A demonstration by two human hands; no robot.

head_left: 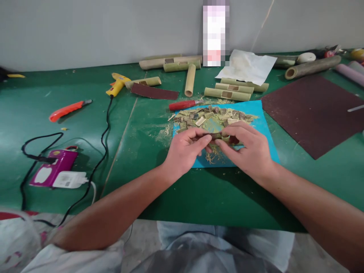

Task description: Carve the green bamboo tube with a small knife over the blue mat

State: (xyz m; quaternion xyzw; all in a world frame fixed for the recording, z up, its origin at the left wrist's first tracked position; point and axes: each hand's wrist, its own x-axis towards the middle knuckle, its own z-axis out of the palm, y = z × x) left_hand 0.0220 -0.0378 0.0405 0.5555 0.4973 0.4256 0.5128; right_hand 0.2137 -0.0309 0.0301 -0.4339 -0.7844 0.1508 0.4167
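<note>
Between the fingertips of both hands is a small, dark piece of bamboo (216, 135). My left hand (186, 148) pinches its left end, and my right hand (248, 146) pinches the right end. Something reddish shows under the right fingers, too hidden to name. Both hands are over a blue sheet (270, 138) strewn with bamboo chips (200, 121) and shavings. A red-handled carving tool (183, 105) lies at the sheet's far left edge, its tip partly among shavings.
Notched bamboo tubes (227, 94) lie behind the sheet, with white paper (246, 66) over some. Brown sandpaper (315, 113) is at right. Leftward are an orange utility knife (69, 110), a yellow glue gun (118, 84) and a purple power strip (54, 167) with trailing cords.
</note>
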